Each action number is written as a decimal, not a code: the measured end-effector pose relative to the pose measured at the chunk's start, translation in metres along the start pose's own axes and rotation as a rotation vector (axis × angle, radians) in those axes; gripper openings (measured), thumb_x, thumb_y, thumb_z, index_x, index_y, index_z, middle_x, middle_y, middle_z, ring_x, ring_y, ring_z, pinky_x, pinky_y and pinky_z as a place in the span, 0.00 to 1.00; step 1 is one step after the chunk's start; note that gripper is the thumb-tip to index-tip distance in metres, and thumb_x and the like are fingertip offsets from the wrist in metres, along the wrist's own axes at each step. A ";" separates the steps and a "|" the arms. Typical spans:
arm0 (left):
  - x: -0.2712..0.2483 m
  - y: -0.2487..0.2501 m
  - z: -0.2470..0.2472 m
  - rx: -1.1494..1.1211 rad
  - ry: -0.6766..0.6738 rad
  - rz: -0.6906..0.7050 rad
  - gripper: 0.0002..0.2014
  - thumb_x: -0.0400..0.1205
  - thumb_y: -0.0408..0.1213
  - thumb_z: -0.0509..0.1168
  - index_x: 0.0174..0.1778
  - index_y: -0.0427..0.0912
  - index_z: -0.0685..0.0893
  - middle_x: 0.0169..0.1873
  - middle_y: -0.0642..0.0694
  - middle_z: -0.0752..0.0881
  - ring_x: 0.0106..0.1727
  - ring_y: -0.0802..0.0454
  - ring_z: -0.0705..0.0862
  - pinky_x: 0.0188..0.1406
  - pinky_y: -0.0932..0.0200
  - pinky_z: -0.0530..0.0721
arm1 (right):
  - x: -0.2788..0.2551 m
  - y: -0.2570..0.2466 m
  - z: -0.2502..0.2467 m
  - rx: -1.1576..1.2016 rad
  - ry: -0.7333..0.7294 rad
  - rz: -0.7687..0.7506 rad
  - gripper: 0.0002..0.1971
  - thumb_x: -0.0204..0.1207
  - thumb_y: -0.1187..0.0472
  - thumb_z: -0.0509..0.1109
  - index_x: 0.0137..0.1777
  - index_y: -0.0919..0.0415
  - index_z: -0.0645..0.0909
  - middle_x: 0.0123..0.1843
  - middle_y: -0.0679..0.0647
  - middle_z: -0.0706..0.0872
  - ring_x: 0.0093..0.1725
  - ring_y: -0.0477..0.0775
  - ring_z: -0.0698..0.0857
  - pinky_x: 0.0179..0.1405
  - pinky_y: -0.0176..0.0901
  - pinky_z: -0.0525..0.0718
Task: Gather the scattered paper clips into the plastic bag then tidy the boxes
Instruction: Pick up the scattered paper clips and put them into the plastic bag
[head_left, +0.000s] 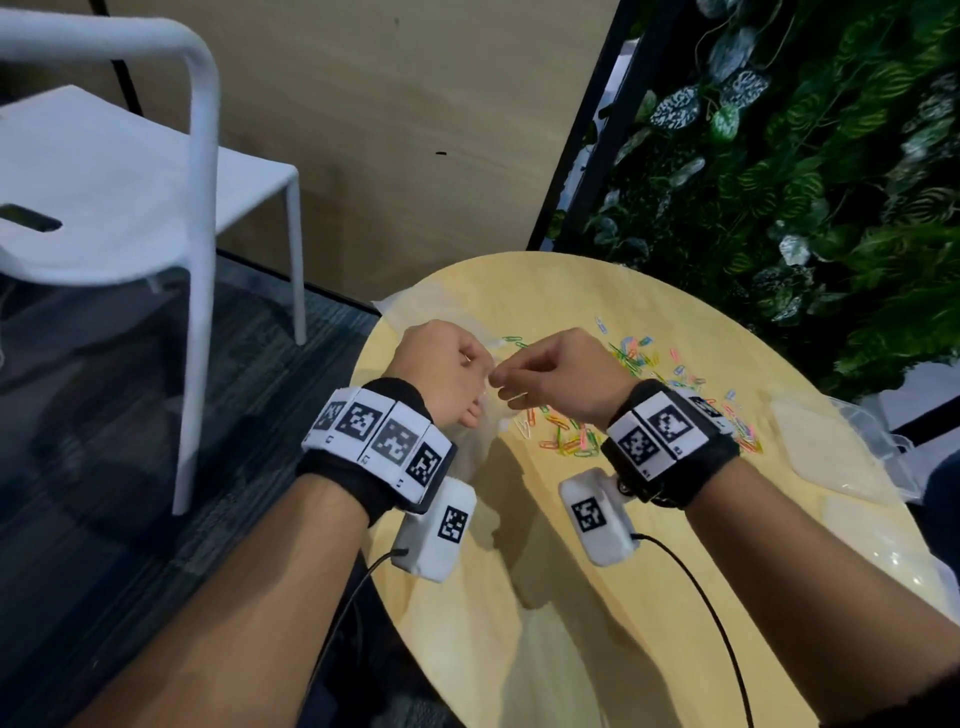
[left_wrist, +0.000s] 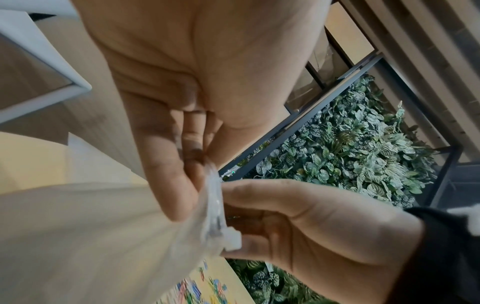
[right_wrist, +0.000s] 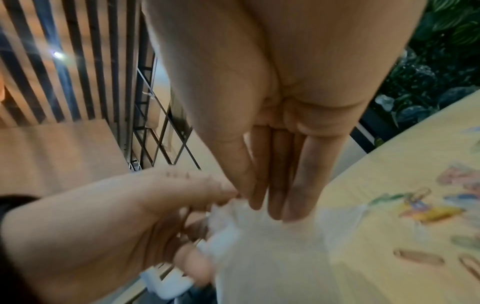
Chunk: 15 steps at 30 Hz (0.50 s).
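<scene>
Head view, and both hands are up over the near-left part of the round table (head_left: 597, 597), meeting at the mouth of the plastic bag (head_left: 470, 447). The left hand (head_left: 441, 371) has its fingers curled, pinching the bag's top edge. The right hand (head_left: 558, 376) comes in from three o'clock, thumb and fingertips pinching the opposite lip. From the left wrist camera the bag's rim (left_wrist: 215, 205) is a thin, crinkled strip squeezed between the two grips, with a small white slider tab (left_wrist: 232, 239) at its end, so this looks like the mouth being worked open.

The paper clips (head_left: 639, 395) lie scattered across the tabletop from about twelve round to three o'clock of the hands, none visibly in the bag so far. The clear boxes (head_left: 841, 447) sit at the table's right edge, around three o'clock, well apart from the hands.

How will it handle? That film looks feather-light, limp and a bit slick; it drapes and sags below the grip, so it will likely collapse shut unless one hand holds a lip up. Take it at the stiffer rim near the slider, one layer per hand. The clips are small, light, stiff wire and probably slippery on that smooth top, likely easier swept into a pile than pinched singly
</scene>
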<state>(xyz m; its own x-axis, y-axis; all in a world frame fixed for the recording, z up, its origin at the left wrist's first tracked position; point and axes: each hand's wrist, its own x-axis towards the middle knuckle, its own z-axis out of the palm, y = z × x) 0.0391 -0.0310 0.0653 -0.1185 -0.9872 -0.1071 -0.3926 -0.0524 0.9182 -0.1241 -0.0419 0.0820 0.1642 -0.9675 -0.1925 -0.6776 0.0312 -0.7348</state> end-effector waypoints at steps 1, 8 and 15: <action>0.001 -0.001 -0.002 -0.004 0.014 -0.002 0.08 0.86 0.32 0.65 0.46 0.36 0.89 0.30 0.39 0.88 0.19 0.54 0.86 0.21 0.63 0.86 | 0.007 0.001 -0.008 0.076 0.019 0.004 0.06 0.75 0.62 0.74 0.43 0.64 0.91 0.39 0.61 0.92 0.40 0.57 0.92 0.42 0.46 0.91; 0.007 -0.009 -0.009 -0.001 0.057 -0.010 0.08 0.85 0.31 0.66 0.44 0.38 0.90 0.30 0.36 0.89 0.24 0.45 0.89 0.26 0.53 0.92 | 0.097 0.046 -0.029 -0.654 0.103 0.036 0.20 0.83 0.60 0.61 0.75 0.54 0.75 0.70 0.58 0.82 0.64 0.61 0.83 0.58 0.44 0.81; 0.011 -0.011 -0.006 0.035 0.058 0.003 0.07 0.85 0.33 0.67 0.43 0.41 0.89 0.27 0.41 0.88 0.24 0.47 0.89 0.28 0.53 0.92 | 0.122 0.064 0.006 -0.905 -0.243 -0.006 0.26 0.83 0.68 0.59 0.81 0.59 0.63 0.80 0.57 0.68 0.72 0.65 0.75 0.69 0.54 0.76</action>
<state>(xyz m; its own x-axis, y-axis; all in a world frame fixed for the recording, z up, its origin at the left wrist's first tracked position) 0.0478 -0.0420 0.0559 -0.0673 -0.9944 -0.0812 -0.4242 -0.0451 0.9044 -0.1431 -0.1559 0.0071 0.2454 -0.8847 -0.3963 -0.9597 -0.2796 0.0300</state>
